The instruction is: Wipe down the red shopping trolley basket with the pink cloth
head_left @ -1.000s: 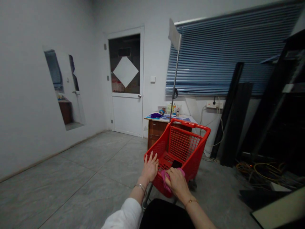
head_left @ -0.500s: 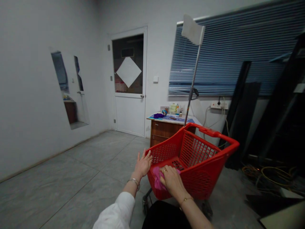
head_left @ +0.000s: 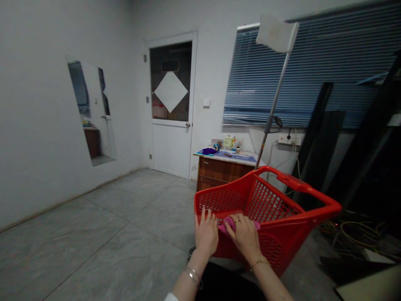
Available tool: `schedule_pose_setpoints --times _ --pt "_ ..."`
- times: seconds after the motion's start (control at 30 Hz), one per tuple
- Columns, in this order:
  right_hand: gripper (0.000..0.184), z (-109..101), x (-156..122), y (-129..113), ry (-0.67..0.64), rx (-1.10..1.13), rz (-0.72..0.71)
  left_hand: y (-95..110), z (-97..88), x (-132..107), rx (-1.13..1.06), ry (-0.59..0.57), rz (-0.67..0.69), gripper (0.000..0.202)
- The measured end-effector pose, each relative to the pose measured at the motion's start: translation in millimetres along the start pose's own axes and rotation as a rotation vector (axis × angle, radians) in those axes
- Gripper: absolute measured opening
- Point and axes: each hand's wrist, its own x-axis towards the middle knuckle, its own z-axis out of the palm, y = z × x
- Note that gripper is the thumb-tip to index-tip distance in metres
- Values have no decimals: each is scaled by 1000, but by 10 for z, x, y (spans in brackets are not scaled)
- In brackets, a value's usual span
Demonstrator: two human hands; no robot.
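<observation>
In front of me stands a red plastic shopping cart [head_left: 288, 236] with latticed sides and a tall pole bearing a pale flag [head_left: 275, 33]. My right hand [head_left: 246, 238] is closed on a pink cloth [head_left: 228, 221] at the cart's near rim. Part of the cloth is hidden under the fingers. To its left, my left hand [head_left: 206, 234] rests at the same rim, its fingers stretched out over the edge and no object visible in it. The palm side of that hand is out of sight.
Behind the cart is a wooden drawer cabinet [head_left: 216, 169] with a purple cloth [head_left: 209, 151] and small bottles on top. A white door [head_left: 171, 148] is in the back wall. Dark panels [head_left: 327, 146] lean at the right, with cables [head_left: 359, 234] on the floor.
The cart and its flag pole appear further right and turned slightly. My left hand has come in from beside the cart to its rim. My right hand has shifted right with the pink cloth.
</observation>
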Motion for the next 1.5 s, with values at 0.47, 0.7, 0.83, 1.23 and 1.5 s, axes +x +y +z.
schedule_pose_setpoints --times 0.47,0.7,0.83,1.23,1.5 --pt "17 -64 -50 -41 -22 -99 20 -223 -62 83 86 -48 175 40" --pt "20 -280 -210 477 7 -137 11 -284 -47 91 42 -48 178 38" --pt "21 -271 -251 482 51 -167 53 -249 -35 94 39 -34 166 39" --pt "35 -4 -44 -122 74 -212 99 -31 83 133 -14 58 122 43" --pt "21 -172 -130 284 -10 -191 20 -100 83 146 -57 32 161 42"
